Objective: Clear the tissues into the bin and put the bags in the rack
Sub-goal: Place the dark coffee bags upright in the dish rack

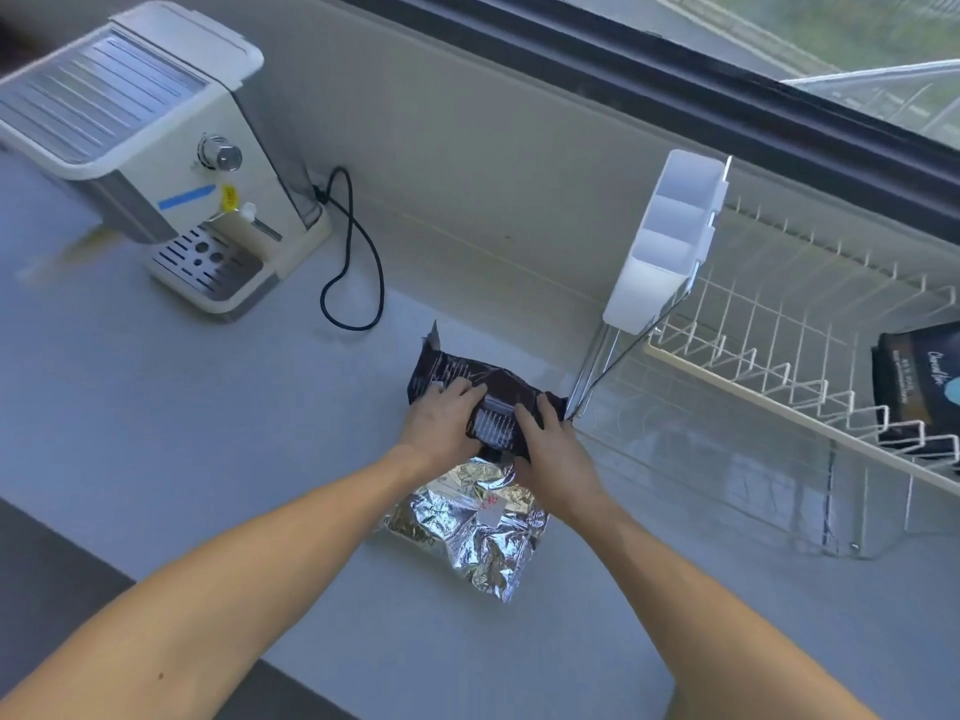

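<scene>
The pale grey counter [156,433] runs under a window. At right, the white wire rack [769,366] holds one dark bag [917,387]. At centre, your left hand [441,420] and right hand [553,449] grip a dark brown bag [467,376] above the crumpled silver foil bag [467,527].

A kitchen: a coffee machine [156,163] and a wire dish rack [789,366] stand on the counter [156,433] below a window [779,39].

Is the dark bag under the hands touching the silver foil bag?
Cannot tell. In the head view the dark bag overlaps the silver foil bag, but both hands hide where they meet.
</scene>
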